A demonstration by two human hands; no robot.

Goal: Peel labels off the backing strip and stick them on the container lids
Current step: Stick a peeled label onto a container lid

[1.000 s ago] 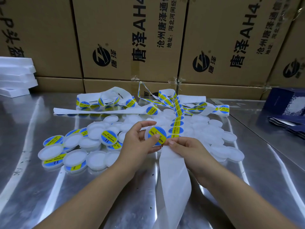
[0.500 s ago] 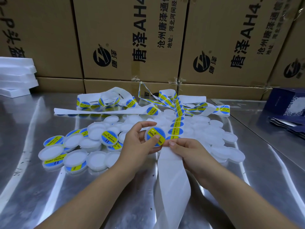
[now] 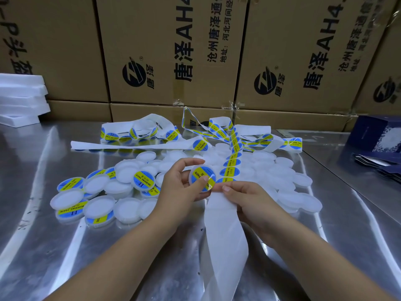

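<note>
White strip point(image 3: 225, 231) is running up from the near edge of the steel table point(image 3: 65, 246), bare of labels as far as the hands. The right hand point(image 3: 249, 200) is pinching the strip just where the next labels begin, its fingers curled over it. Just left of it, the left hand point(image 3: 178, 187) is gripping a lid point(image 3: 191, 175) tilted toward the camera, with its thumb lying on the blue-and-yellow label point(image 3: 204, 173) that is covering the lid's face. Whether the label's lower edge is down flat cannot be told.

To do this step well, the thumb should be rubbing from the middle outward so that no bubble is trapped. The fingers behind should be bracing the lid against that push. The right hand should be holding the strip taut and low, so the next label is lifting cleanly.

Beyond, finished lids point(image 3: 71, 185) are lying to the left and blank lids point(image 3: 282, 183) to the right. More loaded strip is tangling before cardboard boxes point(image 3: 169, 51).
</note>
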